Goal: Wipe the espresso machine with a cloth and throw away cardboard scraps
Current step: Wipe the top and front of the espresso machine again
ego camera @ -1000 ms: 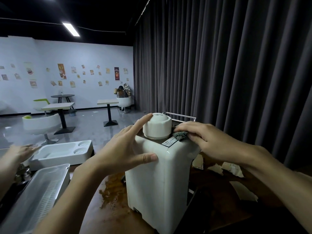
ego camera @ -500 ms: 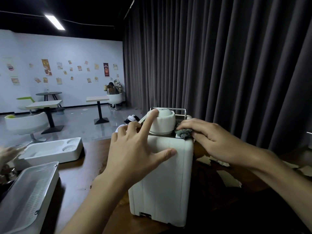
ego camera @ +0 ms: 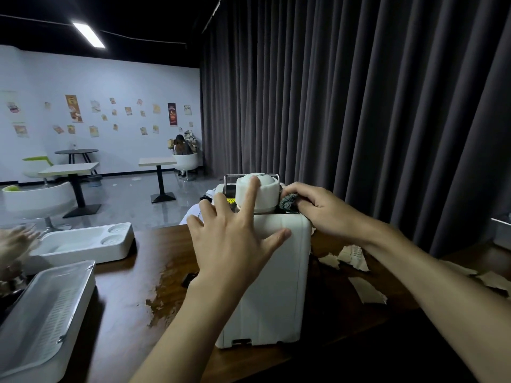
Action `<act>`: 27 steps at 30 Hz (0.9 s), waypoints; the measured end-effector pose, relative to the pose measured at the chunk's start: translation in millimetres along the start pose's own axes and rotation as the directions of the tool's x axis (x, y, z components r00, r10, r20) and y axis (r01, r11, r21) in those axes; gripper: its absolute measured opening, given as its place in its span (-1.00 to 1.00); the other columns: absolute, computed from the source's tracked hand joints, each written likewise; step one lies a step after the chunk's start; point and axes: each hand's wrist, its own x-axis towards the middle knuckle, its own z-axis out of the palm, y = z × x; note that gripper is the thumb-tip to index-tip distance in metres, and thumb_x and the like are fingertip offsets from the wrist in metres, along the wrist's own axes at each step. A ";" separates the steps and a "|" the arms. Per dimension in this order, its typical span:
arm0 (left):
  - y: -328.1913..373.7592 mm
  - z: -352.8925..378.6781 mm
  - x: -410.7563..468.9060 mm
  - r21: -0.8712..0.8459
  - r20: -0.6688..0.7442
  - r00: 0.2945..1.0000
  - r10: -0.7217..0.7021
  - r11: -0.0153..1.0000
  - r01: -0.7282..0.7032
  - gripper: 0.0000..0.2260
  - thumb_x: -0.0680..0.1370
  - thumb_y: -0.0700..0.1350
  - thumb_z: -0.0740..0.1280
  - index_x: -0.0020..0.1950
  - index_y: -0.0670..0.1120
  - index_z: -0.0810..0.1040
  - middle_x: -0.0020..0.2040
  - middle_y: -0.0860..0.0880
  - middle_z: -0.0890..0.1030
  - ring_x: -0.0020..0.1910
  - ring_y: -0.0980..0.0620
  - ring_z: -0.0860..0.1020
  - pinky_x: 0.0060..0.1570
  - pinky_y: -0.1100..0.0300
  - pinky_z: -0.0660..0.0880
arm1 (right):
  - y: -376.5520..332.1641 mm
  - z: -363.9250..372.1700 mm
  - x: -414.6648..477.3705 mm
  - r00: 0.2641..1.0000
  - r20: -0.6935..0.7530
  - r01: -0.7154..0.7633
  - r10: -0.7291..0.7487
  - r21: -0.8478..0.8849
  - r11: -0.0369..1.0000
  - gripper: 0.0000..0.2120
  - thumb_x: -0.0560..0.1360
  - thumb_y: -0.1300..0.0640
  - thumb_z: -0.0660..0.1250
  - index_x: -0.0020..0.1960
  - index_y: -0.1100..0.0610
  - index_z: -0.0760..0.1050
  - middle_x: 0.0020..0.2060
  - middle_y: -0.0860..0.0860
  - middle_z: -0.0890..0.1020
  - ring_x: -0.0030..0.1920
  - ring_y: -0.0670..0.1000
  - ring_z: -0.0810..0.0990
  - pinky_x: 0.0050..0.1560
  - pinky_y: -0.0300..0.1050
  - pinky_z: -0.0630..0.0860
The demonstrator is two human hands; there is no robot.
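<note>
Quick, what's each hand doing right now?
Left hand: open, fingers spread against the espresso machine.
Right hand: holding the cloth on the machine's top.

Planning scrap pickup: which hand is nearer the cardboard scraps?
Right. Right hand grips the cloth atop the espresso machine, above the cardboard scraps; left hand rests on its face.

— how much of the cloth [ego camera: 289, 202] can you see?
— only a dark tuft; the right hand [ego camera: 323, 211] curls over the rest.
— and that yellow label [ego camera: 230, 200]?
— half behind the left hand [ego camera: 232, 244] and too small to read, like the posters [ego camera: 73, 108].
— what about the edges?
— a blurred hand [ego camera: 16, 244] at the left, the grey tray [ego camera: 49, 288] cut off, and cardboard scraps [ego camera: 367, 291] partly behind the forearm.
</note>
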 end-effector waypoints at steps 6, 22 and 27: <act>9.3 -1.5 2.1 -0.012 0.004 1.000 -0.026 1.000 0.026 -0.12 0.36 0.59 0.06 0.59 0.18 0.07 0.17 -0.18 0.47 0.14 -0.23 0.41 0.01 -0.12 0.33 | 1.2 -0.3 -13.2 0.997 -0.054 0.048 -0.047 0.003 0.999 -0.65 0.63 0.29 0.11 0.24 -0.03 0.52 0.21 -0.17 0.56 0.30 -0.22 0.44 0.37 -0.16 0.37; -25.3 -54.2 -8.1 -0.819 0.216 0.963 0.159 0.567 0.090 -0.46 0.47 0.33 0.30 0.42 0.19 0.44 0.21 0.25 0.56 0.21 0.44 0.46 0.08 0.51 0.40 | -43.8 33.6 -41.3 0.874 -0.353 0.372 -0.334 0.045 0.927 -0.82 0.47 0.15 0.47 -0.01 0.14 0.50 0.00 -0.04 0.56 0.05 -0.02 0.61 0.06 0.01 0.57; -22.8 -63.8 -6.7 -0.916 0.224 0.970 0.093 0.359 0.178 -0.74 0.57 -0.14 0.41 0.26 -0.05 0.57 -0.03 -0.04 0.70 -0.08 0.04 0.69 -0.11 0.17 0.61 | -46.7 41.2 -24.3 0.860 -0.376 0.401 -0.345 0.079 0.913 -0.85 0.46 0.13 0.45 -0.02 0.09 0.53 0.00 -0.05 0.49 0.08 0.05 0.57 0.04 0.11 0.56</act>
